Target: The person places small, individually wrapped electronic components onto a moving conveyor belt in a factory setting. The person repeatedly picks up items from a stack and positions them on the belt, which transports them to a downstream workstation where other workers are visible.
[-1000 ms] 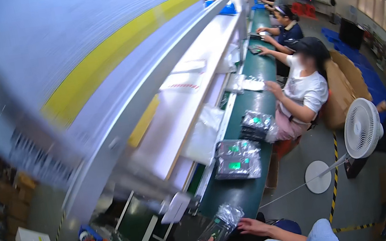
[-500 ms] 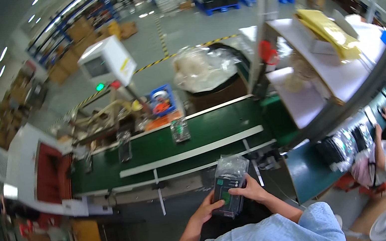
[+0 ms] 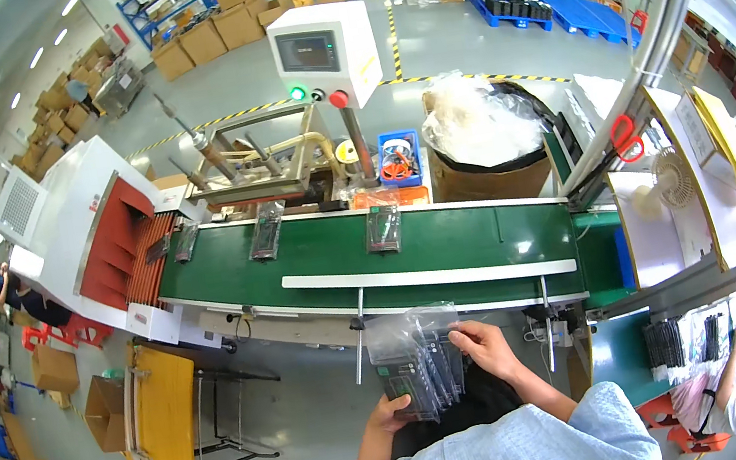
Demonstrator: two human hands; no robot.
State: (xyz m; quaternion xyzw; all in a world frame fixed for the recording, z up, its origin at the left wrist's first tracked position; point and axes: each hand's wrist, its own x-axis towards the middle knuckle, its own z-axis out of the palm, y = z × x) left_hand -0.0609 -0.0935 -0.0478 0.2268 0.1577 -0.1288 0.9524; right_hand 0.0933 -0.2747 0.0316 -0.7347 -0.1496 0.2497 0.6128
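Observation:
Several dark flat packs in clear plastic bags (image 3: 411,379) are held in front of my body, spread like a fan with loose bag ends upward. My left hand (image 3: 391,413) grips them at the lower left, its thumb across the front pack. On the right side, my right hand (image 3: 483,348) pinches the pack or bag edge at the back of the fan; which one I cannot tell. Beyond my hands runs a green conveyor belt (image 3: 475,237). Similar bagged packs lie on it, among them a bagged pack (image 3: 383,229) straight ahead and a bagged pack (image 3: 268,230) farther left.
A white guide bar (image 3: 428,275) crosses the belt. At the belt's left end stands a white machine with a red curtain (image 3: 115,241). Behind are a control box (image 3: 324,44), a blue bin (image 3: 400,159) and a plastic-filled carton (image 3: 489,174). People sit at the right.
The packs have gone from a closed stack to a fan. My right hand has shifted from the front face to the right edge. The view has turned and levelled.

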